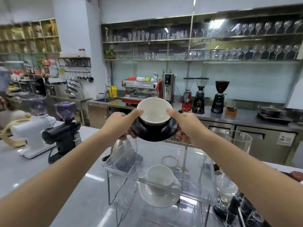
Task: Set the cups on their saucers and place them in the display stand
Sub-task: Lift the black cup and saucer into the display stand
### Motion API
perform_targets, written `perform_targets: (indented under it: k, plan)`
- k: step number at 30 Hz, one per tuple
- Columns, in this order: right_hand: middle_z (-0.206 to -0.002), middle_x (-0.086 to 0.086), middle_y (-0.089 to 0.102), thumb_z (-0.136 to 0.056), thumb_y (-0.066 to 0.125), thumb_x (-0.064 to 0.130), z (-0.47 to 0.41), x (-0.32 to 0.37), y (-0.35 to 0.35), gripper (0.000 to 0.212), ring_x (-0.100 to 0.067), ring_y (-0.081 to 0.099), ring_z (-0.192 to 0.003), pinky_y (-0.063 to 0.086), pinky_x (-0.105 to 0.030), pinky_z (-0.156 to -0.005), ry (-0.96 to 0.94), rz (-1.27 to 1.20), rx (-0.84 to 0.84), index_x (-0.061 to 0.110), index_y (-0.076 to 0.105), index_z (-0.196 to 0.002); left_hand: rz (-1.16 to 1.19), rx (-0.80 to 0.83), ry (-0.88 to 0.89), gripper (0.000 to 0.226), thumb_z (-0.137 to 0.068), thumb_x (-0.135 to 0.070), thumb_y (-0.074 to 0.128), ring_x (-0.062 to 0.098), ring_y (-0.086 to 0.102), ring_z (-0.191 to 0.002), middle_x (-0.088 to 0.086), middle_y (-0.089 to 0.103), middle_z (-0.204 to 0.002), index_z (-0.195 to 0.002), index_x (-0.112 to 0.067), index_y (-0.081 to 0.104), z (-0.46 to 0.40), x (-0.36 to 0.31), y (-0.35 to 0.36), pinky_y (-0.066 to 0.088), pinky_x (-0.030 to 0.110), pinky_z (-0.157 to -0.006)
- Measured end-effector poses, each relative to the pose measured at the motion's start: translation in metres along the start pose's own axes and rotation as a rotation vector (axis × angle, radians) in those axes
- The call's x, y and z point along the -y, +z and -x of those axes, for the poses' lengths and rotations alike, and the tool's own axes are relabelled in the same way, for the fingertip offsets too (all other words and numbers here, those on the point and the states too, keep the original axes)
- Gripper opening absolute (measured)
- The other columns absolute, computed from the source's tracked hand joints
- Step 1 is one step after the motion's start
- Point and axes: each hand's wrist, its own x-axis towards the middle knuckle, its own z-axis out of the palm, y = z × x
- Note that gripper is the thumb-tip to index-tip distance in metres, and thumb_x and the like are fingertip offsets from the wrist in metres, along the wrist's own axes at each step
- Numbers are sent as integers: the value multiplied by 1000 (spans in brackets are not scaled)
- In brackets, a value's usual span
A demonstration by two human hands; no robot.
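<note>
Presently both hands hold one cup-and-saucer set in the air above the clear display stand [193, 163]. The black cup [154, 114], white inside, sits on the black saucer [155, 132], and the pair is tilted toward the camera. The left hand [121, 122] has its thumb on the cup's left rim and its fingers curled under the saucer's left edge, clamped on the set. The right hand [185, 123] mirrors this: thumb on the right rim, fingers beneath the saucer's right edge.

Under the stand's transparent top shelf a white cup [161, 176] stands on a white saucer [157, 198], on the stand's lower level at the near part of the bench [32, 174]. Toward the bench's left edge stand a white grinder [31, 135] and a black grinder [64, 128], just beside each other. A tall clear glass [238, 141] stands near the bench's far right edge, beyond the stand.
</note>
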Motion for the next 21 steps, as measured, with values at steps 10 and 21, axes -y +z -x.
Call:
perform_targets:
  k: [10, 21]
  plan:
    - [-65, -15, 63, -86, 61, 60, -32, -24, 10, 61, -15, 50, -38, 38, -19, -38, 321, 123, 125, 1, 63, -105, -212, 227, -310, 61, -90, -57, 57, 14, 30, -41, 24, 78, -79, -101, 3, 57, -28, 22, -5, 30, 20, -46]
    - [-71, -17, 63, -88, 58, 60, -44, -49, 20, 63, -18, 52, -54, 42, -21, -40, 433, 190, 235, 1, 57, -112, -313, 334, -445, 51, -97, -50, 52, 9, 39, -29, 20, 75, -69, -102, 1, 52, -32, 38, -2, 34, 19, -44]
